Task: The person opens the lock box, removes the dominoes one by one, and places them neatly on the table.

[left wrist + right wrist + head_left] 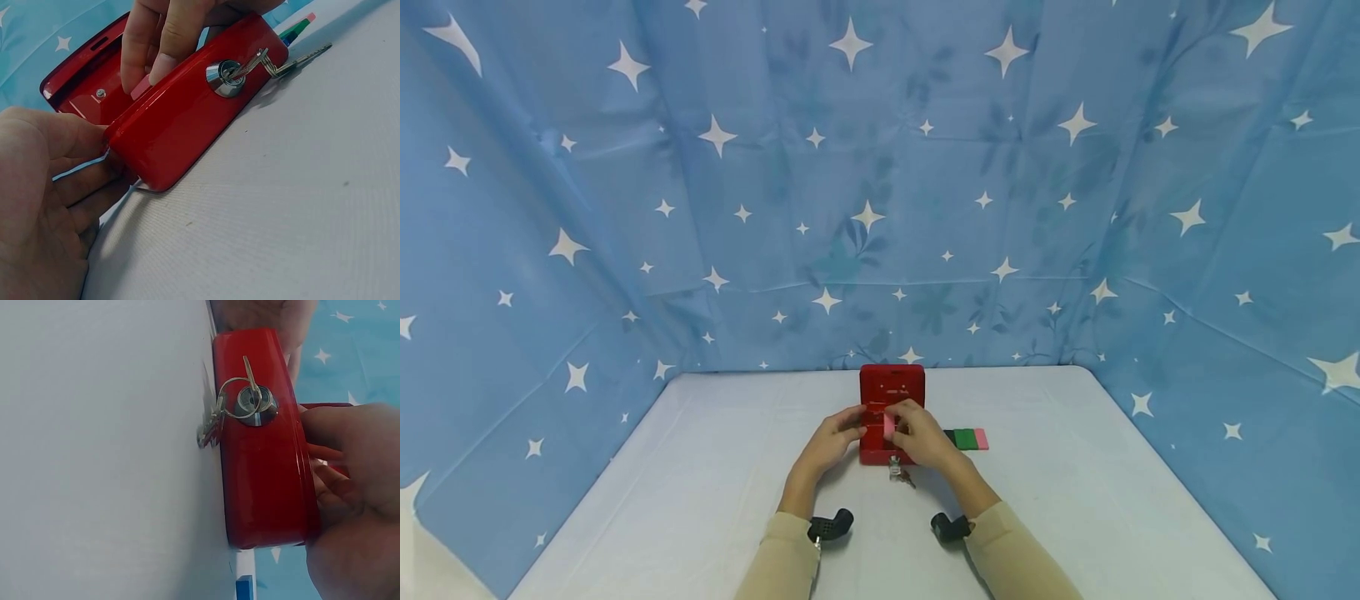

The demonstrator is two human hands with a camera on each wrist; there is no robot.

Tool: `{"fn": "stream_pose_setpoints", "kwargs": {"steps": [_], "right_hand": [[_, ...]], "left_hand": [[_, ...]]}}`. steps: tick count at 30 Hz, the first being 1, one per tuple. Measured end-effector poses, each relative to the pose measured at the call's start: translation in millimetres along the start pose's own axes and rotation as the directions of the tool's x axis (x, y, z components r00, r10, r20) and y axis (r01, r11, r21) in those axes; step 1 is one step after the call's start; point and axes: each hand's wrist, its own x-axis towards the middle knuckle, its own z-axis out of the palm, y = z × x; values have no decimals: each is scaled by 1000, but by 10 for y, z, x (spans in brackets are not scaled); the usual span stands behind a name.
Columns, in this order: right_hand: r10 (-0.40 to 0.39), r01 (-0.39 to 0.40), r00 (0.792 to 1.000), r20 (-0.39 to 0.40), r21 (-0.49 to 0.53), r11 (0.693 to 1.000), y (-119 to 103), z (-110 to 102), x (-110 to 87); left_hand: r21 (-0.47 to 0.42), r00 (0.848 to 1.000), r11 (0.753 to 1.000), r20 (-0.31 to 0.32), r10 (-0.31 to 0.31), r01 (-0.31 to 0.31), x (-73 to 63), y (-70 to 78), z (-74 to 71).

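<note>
A red metal cash box (pixel 874 457) stands on the white table with its lid (pixel 892 383) raised at the back. My right hand (pixel 922 433) reaches over the box and pinches a small flat pink piece (pixel 889 426) between thumb and fingers; in the left wrist view those fingers dip behind the front wall. Against the box's left side rests my left hand (pixel 829 444), its extended fingers touching the wall near the corner. A key (pixel 250 65) sits in the round lock (pixel 256 405) on the front, with more keys hanging from its ring.
Right of the box lies a row of flat coloured pieces (pixel 966 439), black, green and pink. Blue curtains with white stars (pixel 865 217) surround the white table (pixel 700 500) at the back and sides. Black wrist cameras (pixel 831 526) sit on both wrists.
</note>
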Motion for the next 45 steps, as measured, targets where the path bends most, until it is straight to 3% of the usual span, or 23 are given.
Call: {"fn": "stream_pose_setpoints", "kwargs": {"steps": [32,45], "right_hand": [[20,-20,1000,11,13,1000,-5,-88,-35],[59,-57,997,-57,43,997,-26,-184,-68]], "left_hand": [[19,999,999,-1,41,-41,12,27,-2],[-6,999,999,2,35,-35,5,23,9]]}}
